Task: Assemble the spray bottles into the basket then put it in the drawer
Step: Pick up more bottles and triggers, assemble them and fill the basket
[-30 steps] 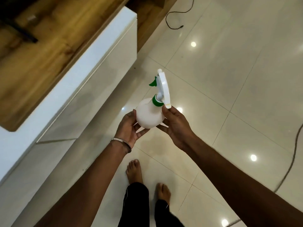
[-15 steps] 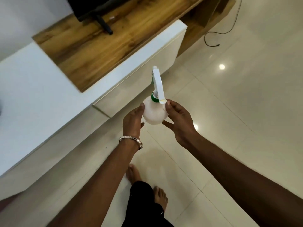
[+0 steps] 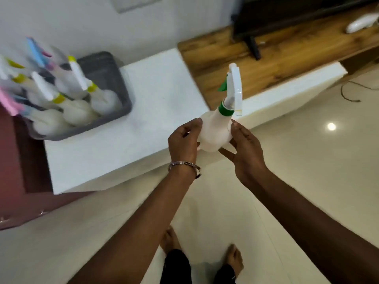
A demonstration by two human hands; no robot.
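Both hands hold one white spray bottle [image 3: 215, 132] in the air, above the front edge of the white counter [image 3: 155, 119]. The left hand [image 3: 183, 144] presses its curled fingers on the left side of the round body, and the right hand [image 3: 246, 152] cups the right side with the fingers nearly straight. The bottle stands almost upright, with a green collar [image 3: 225, 111] at the neck and a white trigger head [image 3: 235, 87] pointing to 12 o'clock.

On the left wrist sits a metal bangle [image 3: 184, 163] with engraved letters (they seem to begin with "SAI", but the rest is too blurred to read).

At 10 o'clock from the hands, well apart, a grey basket [image 3: 114, 87] rests on the counter. It already contains several white spray bottles [image 3: 78, 111] with yellow collars, leaning together. No label is readable on them.
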